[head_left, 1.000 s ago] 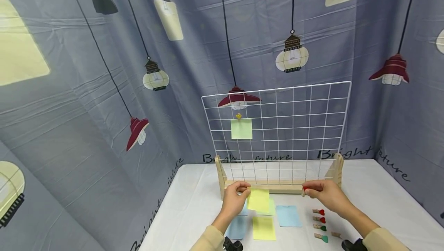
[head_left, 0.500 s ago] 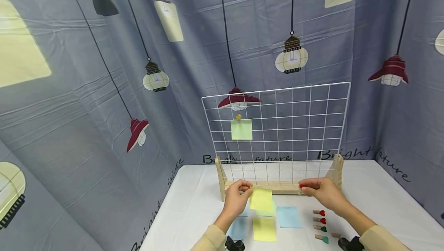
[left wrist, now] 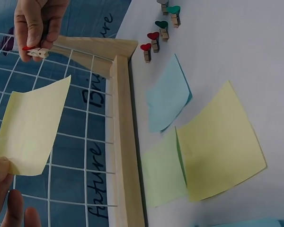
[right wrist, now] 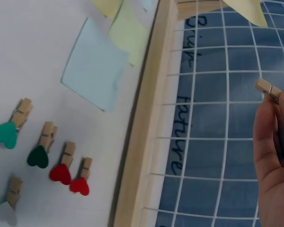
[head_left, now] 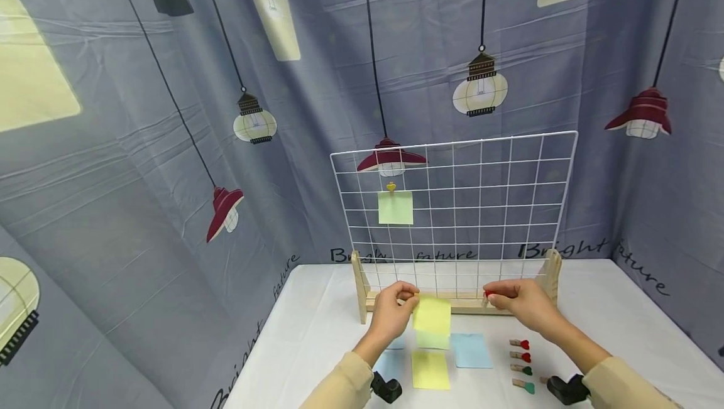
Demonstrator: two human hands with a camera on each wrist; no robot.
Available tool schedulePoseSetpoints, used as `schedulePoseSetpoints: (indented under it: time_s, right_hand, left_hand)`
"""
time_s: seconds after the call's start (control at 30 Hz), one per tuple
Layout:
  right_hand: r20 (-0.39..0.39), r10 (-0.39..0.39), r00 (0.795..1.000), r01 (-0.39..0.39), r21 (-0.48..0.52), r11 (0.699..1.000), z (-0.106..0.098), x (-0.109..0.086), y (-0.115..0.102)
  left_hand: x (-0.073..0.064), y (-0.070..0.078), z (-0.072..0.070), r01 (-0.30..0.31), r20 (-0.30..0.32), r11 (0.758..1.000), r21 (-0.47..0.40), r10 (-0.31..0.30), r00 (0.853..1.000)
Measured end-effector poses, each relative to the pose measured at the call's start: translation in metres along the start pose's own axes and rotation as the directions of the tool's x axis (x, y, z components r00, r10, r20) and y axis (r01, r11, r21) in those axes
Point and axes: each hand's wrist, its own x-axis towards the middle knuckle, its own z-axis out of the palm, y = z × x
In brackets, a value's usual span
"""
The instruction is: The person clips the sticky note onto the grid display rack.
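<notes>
My left hand (head_left: 393, 310) pinches a yellow sticky note (head_left: 432, 315) by its left edge, in front of the lower part of a white wire grid (head_left: 477, 208). The note is lifted above a green note (head_left: 433, 340) on the table. In my right hand (head_left: 521, 301), thumb and fingers pinch a small wooden clothespin (right wrist: 267, 87) with a red heart, most of which the thumb hides in the right wrist view. That hand is also before the grid, to the right of the held note. A green note (head_left: 395, 208) hangs at the grid's upper left under a yellow heart clothespin (head_left: 391, 187).
Blue notes (head_left: 472, 351) and a yellow note (head_left: 430, 370) lie on the white table. To their right, several heart clothespins (right wrist: 61, 174) in red, green and white form a group. The grid stands in a wooden base (left wrist: 125, 142). Behind hangs a lamp-patterned curtain (head_left: 317, 95).
Both hands have risen slightly toward the grid and drawn closer together. The yellow note has moved up and right, uncovering more of the green note; the clothespin has moved left and up.
</notes>
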Motion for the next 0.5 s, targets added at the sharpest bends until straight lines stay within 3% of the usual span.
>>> schedulePoseSetpoints:
  time_s: [0.5]
  right_hand:
    - [-0.02, -0.088, 0.996, 0.087, -0.038, 0.995, -0.005, 0.009, -0.021]
  left_hand:
    - [0.013, 0.016, 0.003, -0.02, -0.018, 1.0, 0.023, 0.02, 1.0]
